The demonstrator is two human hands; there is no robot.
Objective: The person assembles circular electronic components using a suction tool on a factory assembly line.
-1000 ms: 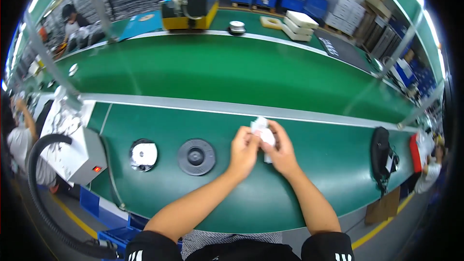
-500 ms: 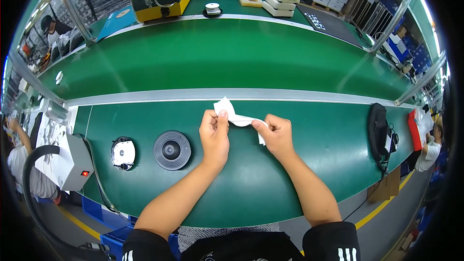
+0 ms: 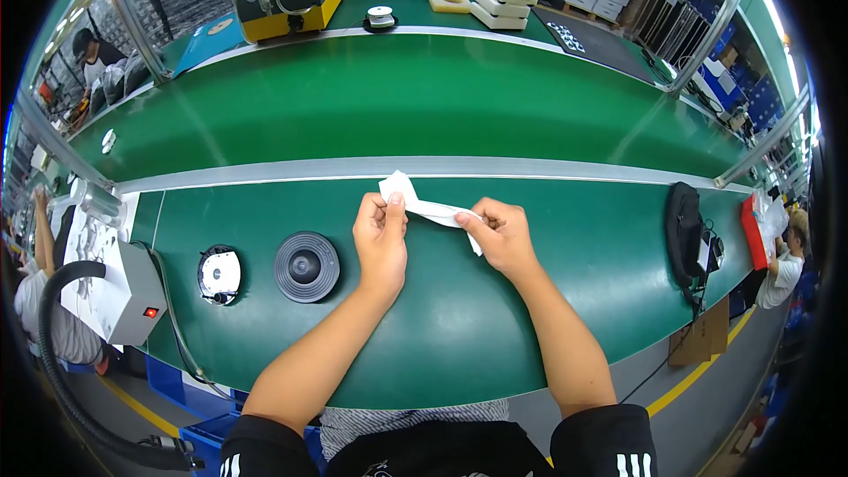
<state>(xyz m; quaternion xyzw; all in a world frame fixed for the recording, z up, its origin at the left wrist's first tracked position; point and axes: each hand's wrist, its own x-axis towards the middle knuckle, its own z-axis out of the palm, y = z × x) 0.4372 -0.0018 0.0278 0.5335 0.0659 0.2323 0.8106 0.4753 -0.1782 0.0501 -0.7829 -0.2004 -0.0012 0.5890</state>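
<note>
A thin white cloth or paper wipe (image 3: 435, 209) is stretched in a narrow, folded strip between my two hands, above the middle of the green worktable. My left hand (image 3: 382, 234) pinches it with the thumb on top, and a loose corner sticks up past the fingers. At its other end my right hand (image 3: 502, 234) grips the strip between thumb and curled fingers, with a short tail hanging below. To the left of my left hand lies a dark grey round part (image 3: 306, 267) with ridged rings and a raised centre. Farther left is a white-and-black round device part (image 3: 219, 275).
A grey-white machine box (image 3: 132, 300) with a red switch and a thick black hose (image 3: 55, 344) stand at the left. A black bag (image 3: 684, 234) lies at the right end. Beyond the metal rail (image 3: 442, 170) runs a green conveyor belt (image 3: 424, 97). Co-workers sit at both sides.
The wipe has been drawn straighter and narrower between my hands; the bulge under it is gone. Both hands sit slightly farther left in the picture, as the whole view has shifted a little.
</note>
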